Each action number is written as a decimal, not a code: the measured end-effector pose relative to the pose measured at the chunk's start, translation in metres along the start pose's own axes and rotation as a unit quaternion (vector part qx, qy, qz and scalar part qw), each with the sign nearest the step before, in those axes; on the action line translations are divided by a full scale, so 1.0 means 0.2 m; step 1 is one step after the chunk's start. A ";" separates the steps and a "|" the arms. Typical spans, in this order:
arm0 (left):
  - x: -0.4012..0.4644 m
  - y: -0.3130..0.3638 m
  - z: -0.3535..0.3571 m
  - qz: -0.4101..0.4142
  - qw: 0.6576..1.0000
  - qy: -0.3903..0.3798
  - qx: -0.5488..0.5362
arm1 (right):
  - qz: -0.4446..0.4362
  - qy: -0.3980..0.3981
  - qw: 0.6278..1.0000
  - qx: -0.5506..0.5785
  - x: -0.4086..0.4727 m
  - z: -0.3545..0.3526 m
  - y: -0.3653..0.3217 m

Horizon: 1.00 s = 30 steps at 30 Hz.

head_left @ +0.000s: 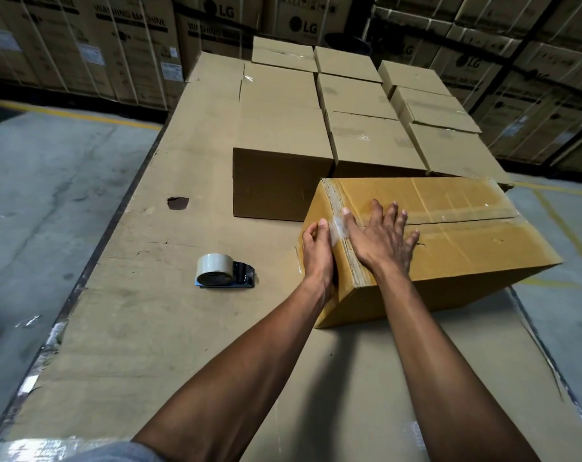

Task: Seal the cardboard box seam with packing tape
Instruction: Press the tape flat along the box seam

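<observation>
Both hands were flat on the cardboard box (449, 235), neither one gripping anything. The right hand (384, 238) lay palm down with fingers spread on the top face, pressing over the near end of the seam (462, 221), while the left hand (317, 251) was pressed open against the end wall just below the top edge, its thumb at the clear packing tape (340, 228) that wrapped over that edge. The box sat toward the right edge of the table (149, 328), a cardboard-covered surface, and seemed slightly tilted or skewed to the table's sides. A glossy strip appeared to run along the seam toward the far end, though whether it reached and folded over the far edge could not be told from this view. The tape dispenser (221, 271), with its roll still mounted, lay untouched on the table to the left of the box, apart from both hands. Behind the box, toward the far edge, stood rows of closed cartons (359, 95) and one darker carton (276, 181) just beside it. By my judgement the taping was mostly done: the strip was laid and cut, and what remained was smoothing the near end down and perhaps checking the far end.
</observation>
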<state>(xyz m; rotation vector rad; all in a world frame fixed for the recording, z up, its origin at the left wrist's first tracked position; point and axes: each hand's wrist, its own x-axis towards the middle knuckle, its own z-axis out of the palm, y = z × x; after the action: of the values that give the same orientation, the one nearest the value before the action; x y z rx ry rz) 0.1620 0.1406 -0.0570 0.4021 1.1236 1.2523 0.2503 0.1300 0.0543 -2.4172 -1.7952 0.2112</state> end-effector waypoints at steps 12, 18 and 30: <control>0.06 -0.05 0.00 0.020 1.000 0.010 0.019 | -0.009 -0.004 1.000 -0.023 0.02 0.02 0.01; -0.04 0.01 0.07 0.089 0.994 -0.008 0.058 | 0.000 -0.007 1.000 -0.013 -0.01 0.00 -0.01; -0.01 0.02 0.04 0.104 0.993 0.002 0.063 | -0.010 -0.018 1.000 -0.023 0.00 0.00 0.01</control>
<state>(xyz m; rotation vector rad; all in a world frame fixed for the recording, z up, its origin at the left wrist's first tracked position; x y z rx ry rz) 0.1669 0.1425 -0.0496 0.6243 1.1915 1.3668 0.2514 0.1304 0.0531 -2.4392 -1.8591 0.2155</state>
